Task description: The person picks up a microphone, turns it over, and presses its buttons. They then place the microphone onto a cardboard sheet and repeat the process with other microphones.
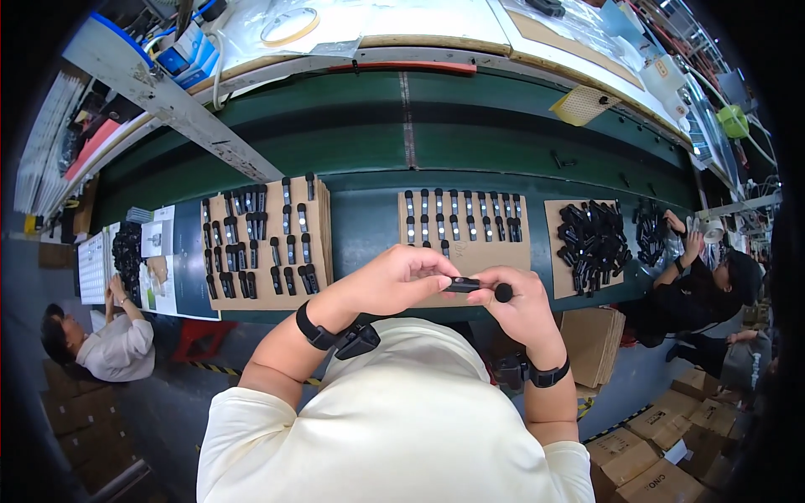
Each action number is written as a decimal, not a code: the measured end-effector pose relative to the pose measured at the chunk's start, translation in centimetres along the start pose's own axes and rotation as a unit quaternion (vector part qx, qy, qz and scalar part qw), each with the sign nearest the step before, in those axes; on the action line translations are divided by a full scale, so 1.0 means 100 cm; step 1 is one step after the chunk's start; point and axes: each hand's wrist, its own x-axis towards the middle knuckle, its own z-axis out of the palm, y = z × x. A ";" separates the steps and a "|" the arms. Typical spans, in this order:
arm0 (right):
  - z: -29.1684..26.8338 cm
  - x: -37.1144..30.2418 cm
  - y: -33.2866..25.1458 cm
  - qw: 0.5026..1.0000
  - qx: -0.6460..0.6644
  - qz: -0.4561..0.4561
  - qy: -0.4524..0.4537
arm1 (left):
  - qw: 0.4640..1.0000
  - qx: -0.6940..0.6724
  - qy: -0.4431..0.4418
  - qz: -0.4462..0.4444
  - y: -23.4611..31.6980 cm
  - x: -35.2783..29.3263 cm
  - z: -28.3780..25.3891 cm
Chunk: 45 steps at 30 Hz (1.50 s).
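Observation:
In front of my chest, my left hand (402, 277) is closed, pinching the end of a small black clip-on microphone (461, 285) between thumb and fingertips. My right hand (518, 300) is closed at the other side, its thumb against the black body. A round black foam tip (503, 292) sticks out between the right fingers. The right thumb hides the part between body and foam, so I cannot tell if they are one piece. Beyond my hands, a cardboard sheet (495, 254) carries rows of similar microphones (454, 201).
To the left, stacked cardboard (324, 226) bears more microphones in rows. At right, a heap of them (591, 243) lies on another cardboard sheet (553, 220). Co-workers sit at the left (117, 339) and right (696, 289) of the green bench (360, 197). Cartons (662, 482) stand on the floor.

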 end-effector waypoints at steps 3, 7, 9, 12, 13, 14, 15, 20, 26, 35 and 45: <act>0.000 0.002 -0.005 1.000 -0.023 0.011 -0.006 | 1.000 -0.014 0.006 -0.007 -0.002 0.003 0.003; 0.002 0.005 -0.008 0.998 -0.054 -0.016 -0.008 | 0.994 0.101 0.007 -0.050 -0.007 0.009 0.003; 0.003 0.007 -0.007 0.997 -0.062 -0.032 -0.009 | 0.996 0.077 0.011 -0.048 -0.007 0.010 0.002; 0.004 0.007 -0.004 0.998 -0.056 -0.032 -0.009 | 0.998 0.056 0.009 -0.041 -0.009 0.009 0.000; 0.004 0.008 -0.004 0.998 -0.056 -0.032 -0.009 | 0.998 0.048 0.003 -0.036 -0.010 0.009 -0.001; 0.003 0.008 -0.004 0.999 -0.048 -0.019 -0.016 | 0.999 0.039 -0.002 -0.030 -0.010 0.008 -0.003; 0.002 0.008 -0.004 0.999 -0.040 -0.006 -0.022 | 0.999 0.040 -0.001 -0.030 -0.010 0.007 -0.003; 0.000 0.007 0.003 1.000 0.003 -0.001 -0.019 | 1.000 -0.026 0.005 -0.006 -0.008 0.003 -0.005; -0.001 0.003 0.000 0.999 0.009 -0.032 0.013 | 0.998 0.028 0.051 0.039 -0.013 -0.006 -0.013; 0.009 -0.003 0.007 0.991 -0.004 -0.118 0.061 | 0.943 0.261 0.124 0.166 -0.003 -0.013 0.002; 0.013 -0.005 0.001 0.977 -0.040 -0.187 0.094 | 0.961 0.208 0.113 0.144 0.001 -0.015 0.011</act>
